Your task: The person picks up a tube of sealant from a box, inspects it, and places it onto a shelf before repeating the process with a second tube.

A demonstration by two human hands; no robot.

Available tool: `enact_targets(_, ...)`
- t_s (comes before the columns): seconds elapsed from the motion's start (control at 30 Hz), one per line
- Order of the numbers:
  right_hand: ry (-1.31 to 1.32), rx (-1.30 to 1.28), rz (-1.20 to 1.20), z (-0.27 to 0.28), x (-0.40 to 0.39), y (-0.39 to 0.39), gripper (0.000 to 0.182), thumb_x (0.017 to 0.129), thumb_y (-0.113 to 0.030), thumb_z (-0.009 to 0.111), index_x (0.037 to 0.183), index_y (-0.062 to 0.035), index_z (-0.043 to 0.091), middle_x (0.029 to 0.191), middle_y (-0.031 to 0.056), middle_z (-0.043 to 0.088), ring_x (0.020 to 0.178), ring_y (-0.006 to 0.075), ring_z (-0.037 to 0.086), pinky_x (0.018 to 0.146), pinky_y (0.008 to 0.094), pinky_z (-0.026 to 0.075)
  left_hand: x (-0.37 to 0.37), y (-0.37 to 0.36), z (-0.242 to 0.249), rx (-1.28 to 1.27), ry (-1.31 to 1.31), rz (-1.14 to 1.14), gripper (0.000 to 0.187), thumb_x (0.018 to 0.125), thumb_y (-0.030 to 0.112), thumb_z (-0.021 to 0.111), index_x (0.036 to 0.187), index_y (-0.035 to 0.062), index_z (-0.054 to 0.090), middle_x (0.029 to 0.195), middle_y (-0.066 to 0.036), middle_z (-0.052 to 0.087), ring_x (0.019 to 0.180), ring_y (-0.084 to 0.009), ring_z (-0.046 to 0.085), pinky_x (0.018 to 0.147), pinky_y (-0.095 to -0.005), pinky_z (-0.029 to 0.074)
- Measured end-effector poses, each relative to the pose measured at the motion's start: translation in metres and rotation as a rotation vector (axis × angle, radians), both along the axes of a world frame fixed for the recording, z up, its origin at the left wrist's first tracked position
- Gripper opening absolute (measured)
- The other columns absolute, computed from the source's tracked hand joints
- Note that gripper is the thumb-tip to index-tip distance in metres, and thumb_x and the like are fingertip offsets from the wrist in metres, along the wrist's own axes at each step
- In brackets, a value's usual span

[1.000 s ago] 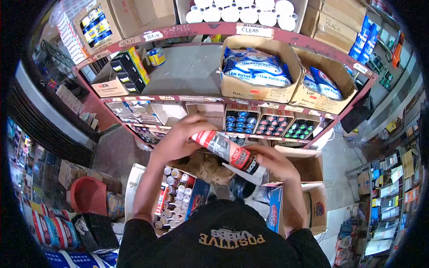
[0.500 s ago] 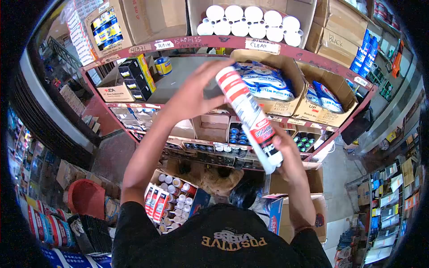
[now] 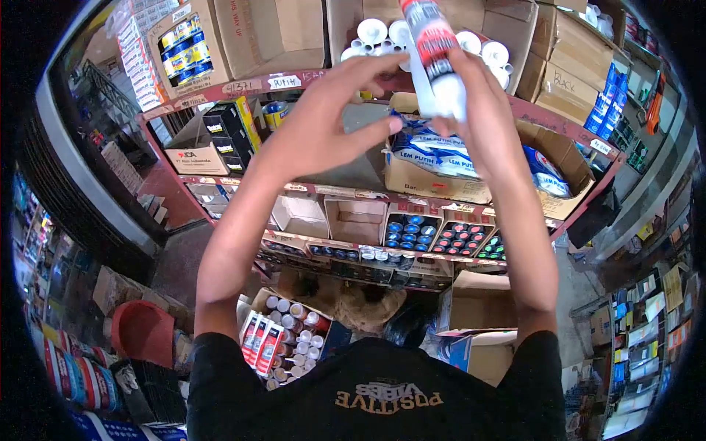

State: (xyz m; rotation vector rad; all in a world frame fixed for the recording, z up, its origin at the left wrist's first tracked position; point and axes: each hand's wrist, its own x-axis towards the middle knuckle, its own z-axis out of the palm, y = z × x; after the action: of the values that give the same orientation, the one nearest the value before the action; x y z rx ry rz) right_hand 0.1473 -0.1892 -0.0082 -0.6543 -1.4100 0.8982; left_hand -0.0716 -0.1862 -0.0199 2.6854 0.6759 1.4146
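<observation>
Right hand [image 3: 482, 99]'s fingers grip a tube [image 3: 430, 37] at upper centre, not set down; left hand [image 3: 312, 132]'s fingers are open, empty. Similar tubes [image 3: 268, 349] sit lower left.

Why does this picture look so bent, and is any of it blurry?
In the head view, the wide lens seems to bow the red shelf edge and leaves black corners; the tube and right hand look smeared, probably by motion, with the tube's white end washed out, while "BLACK" on the carton stays readable.
</observation>
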Motion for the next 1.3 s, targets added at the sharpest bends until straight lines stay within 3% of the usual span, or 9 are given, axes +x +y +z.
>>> enact_targets(0.07,-0.095,-0.069,-0.011,0.027,-0.012,0.018,0.039,0.108,-0.041,0.05,0.12,-0.0061,0.062,0.089,0.0029,0.066,0.069,0.0095,0.06,0.055,0.0259,0.044,0.001,0.008,0.012,0.024,-0.008,0.025,0.071,0.087,0.016,0.081,0.151,0.0123,0.051,0.133,-0.011,0.062,0.108,-0.0187,0.064,0.093,-0.0335,0.052)
enact_targets(0.1,-0.174,-0.002,0.038,0.037,-0.012,0.039,0.038,0.104,-0.035,0.056,0.123,-0.0021,0.062,0.094,0.0085,0.071,0.073,0.0206,0.066,0.061,0.0345,0.052,0.002,0.013,0.018,0.028,-0.047,0.035,0.071,0.087,0.02,0.082,0.151,0.0117,0.052,0.132,-0.012,0.063,0.107,-0.0194,0.064,0.09,-0.034,0.053)
enact_targets(0.2,-0.269,-0.129,0.085,0.069,-0.025,0.092,0.039,0.104,-0.039,0.046,0.117,-0.0075,0.065,0.099,0.0115,0.07,0.088,0.0269,0.068,0.071,0.041,0.057,-0.007,0.035,0.036,0.181,-0.021,0.143,0.071,0.088,0.032,0.082,0.149,0.0097,0.053,0.125,-0.015,0.066,0.103,-0.0216,0.066,0.081,-0.0354,0.055)
enact_targets(0.3,-0.314,-0.144,0.089,0.095,-0.051,0.097,0.035,0.105,-0.036,0.04,0.106,-0.0105,0.064,0.089,0.0061,0.066,0.078,0.0182,0.063,0.063,0.0337,0.055,-0.015,0.066,0.048,0.136,-0.017,0.231,0.067,0.094,0.044,0.074,0.146,0.0055,0.055,0.111,-0.018,0.072,0.097,-0.0238,0.068,0.081,-0.0363,0.054)
enact_targets(0.43,-0.297,-0.123,0.019,0.113,-0.07,0.134,0.039,0.103,-0.037,0.041,0.099,-0.0055,0.064,0.082,0.0091,0.065,0.07,0.0202,0.062,0.058,0.035,0.053,-0.021,0.095,0.065,0.008,-0.006,0.344,0.065,0.101,0.054,0.056,0.143,0.0039,0.058,0.111,-0.019,0.073,0.098,-0.0271,0.069,0.085,-0.0405,0.054)
enact_targets(0.63,-0.442,-0.12,-0.047,0.123,-0.083,0.175,0.044,0.104,-0.04,0.041,0.09,-0.0057,0.064,0.073,0.0068,0.059,0.057,0.0191,0.053,0.049,0.0367,0.046,-0.031,0.128,0.077,0.111,-0.107,0.482,0.042,0.099,0.039,0.061,0.118,0.0026,0.073,0.095,-0.026,0.073,0.095,-0.0401,0.072,0.084,-0.0468,0.054)
enact_targets(0.83,-0.67,-0.068,-0.17,0.126,-0.083,0.183,0.061,0.105,-0.056,0.041,0.088,-0.0027,0.065,0.067,0.0078,0.054,0.052,0.0201,0.05,0.046,0.0382,0.042,-0.025,0.136,0.071,0.277,-0.093,0.578,0.032,0.093,0.033,0.072,0.103,0.0022,0.075,0.092,-0.019,0.074,0.087,-0.035,0.072,0.079,-0.0433,0.055)
enact_targets(1.0,-0.925,0.034,-0.295,0.124,-0.081,0.182,0.081,0.103,-0.066,0.04,0.111,0.0091,0.069,0.074,0.0171,0.064,0.06,0.0286,0.062,0.052,0.0445,0.05,-0.028,0.128,0.064,0.378,-0.081,0.612,0.033,0.092,0.032,0.073,0.107,0.0039,0.069,0.1,-0.018,0.071,0.093,-0.0378,0.071,0.079,-0.0469,0.055)
enact_targets(1.3,-1.221,0.106,-0.444,0.13,-0.083,0.184,0.088,0.098,-0.072,0.044,0.114,0.0104,0.07,0.101,0.0298,0.072,0.077,0.0352,0.074,0.061,0.0463,0.059,-0.031,0.104,0.064,0.265,-0.065,0.651,0.037,0.09,0.019,0.072,0.122,0.0086,0.057,0.109,-0.02,0.06,0.099,-0.045,0.063,0.084,-0.0535,0.051)
